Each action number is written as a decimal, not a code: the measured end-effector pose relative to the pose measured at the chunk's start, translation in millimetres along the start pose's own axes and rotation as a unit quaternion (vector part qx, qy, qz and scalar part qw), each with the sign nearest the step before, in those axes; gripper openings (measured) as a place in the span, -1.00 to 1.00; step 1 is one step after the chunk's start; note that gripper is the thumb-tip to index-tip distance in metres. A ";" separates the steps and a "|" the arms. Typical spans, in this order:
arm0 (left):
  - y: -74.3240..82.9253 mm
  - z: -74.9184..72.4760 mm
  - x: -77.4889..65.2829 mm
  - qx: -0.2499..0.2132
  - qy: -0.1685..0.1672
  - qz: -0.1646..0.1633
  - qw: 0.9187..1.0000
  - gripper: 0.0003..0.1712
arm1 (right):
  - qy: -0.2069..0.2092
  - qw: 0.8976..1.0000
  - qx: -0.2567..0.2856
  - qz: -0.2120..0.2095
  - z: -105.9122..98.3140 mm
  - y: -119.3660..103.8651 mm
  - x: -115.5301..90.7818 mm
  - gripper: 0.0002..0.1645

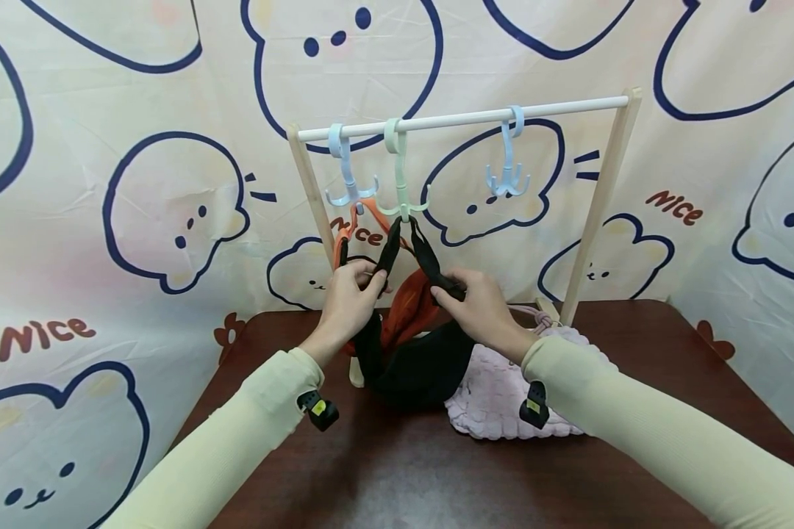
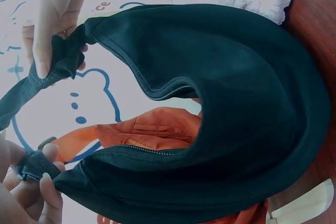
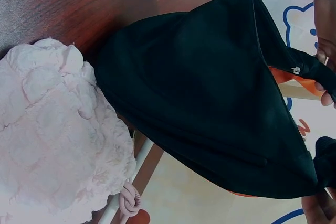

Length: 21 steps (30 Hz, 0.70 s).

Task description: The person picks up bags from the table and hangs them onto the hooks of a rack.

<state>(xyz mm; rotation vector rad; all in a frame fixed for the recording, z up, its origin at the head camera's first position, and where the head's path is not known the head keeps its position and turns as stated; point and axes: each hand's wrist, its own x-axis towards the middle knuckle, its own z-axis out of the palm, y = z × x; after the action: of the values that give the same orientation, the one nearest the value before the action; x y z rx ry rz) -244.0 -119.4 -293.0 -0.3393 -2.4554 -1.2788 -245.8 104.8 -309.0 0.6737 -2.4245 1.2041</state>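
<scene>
A black zippered shoulder bag (image 1: 423,371) hangs between my two hands, its mouth gaping in the left wrist view. My left hand (image 1: 345,303) pinches the left side of its strap, and my right hand (image 1: 481,307) grips the right side near a bunched part. The strap's top (image 1: 420,236) reaches up to the prongs of a green hook (image 1: 402,173). Behind the black bag is an orange bag (image 1: 410,305), its strap running up to the left blue hook (image 1: 348,173).
A white rail (image 1: 459,120) on wooden posts carries the hooks, with another blue hook (image 1: 508,162) further right. A fluffy pink bag (image 1: 492,400) lies on the dark brown table (image 1: 410,477), right of the black bag. Patterned cloth (image 1: 172,220) surrounds the table.
</scene>
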 end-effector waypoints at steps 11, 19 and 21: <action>-3.3 1.2 -1.1 0.021 0.009 0.001 1.000 -0.77 | -0.012 1.000 -0.013 0.016 -2.9 1.0 -1.3 -0.81; -1.9 -1.4 -2.1 0.019 0.008 -0.001 1.000 -0.77 | -0.014 1.000 -0.018 0.012 -5.9 1.6 -1.4 -0.80; -2.1 -2.6 -2.3 0.013 0.008 -0.003 1.000 -0.77 | -0.014 1.000 -0.018 0.011 -7.1 2.1 -1.5 -0.78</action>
<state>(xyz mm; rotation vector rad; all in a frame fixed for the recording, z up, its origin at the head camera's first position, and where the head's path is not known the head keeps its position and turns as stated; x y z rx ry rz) -242.2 -122.8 -294.1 -0.3143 -2.4595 -1.2457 -245.1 112.1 -307.0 0.6579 -2.4762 1.1652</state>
